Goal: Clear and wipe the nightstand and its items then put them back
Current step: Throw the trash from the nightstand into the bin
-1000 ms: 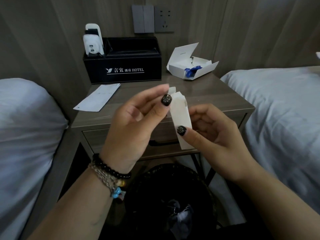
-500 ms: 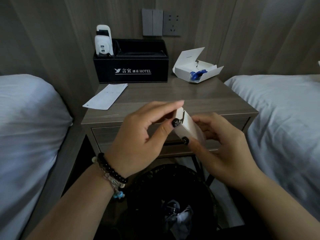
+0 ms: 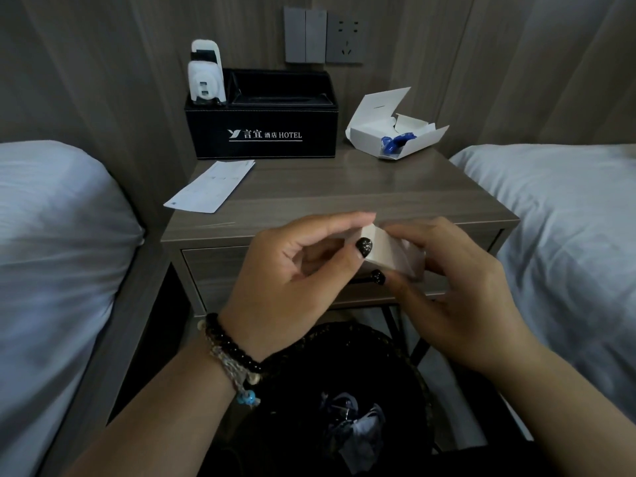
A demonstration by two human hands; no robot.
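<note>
Both hands pinched a small white box (image 3: 392, 251) just in front of the nightstand (image 3: 344, 201) edge, above the bin (image 3: 344, 390), its long axis running left to right, left hand (image 3: 296, 280) at one end and right hand (image 3: 447, 280) curled round the other.

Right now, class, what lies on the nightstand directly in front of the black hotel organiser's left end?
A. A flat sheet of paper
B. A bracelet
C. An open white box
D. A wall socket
A: the sheet of paper lies flat on the nightstand before the black organiser.
</note>
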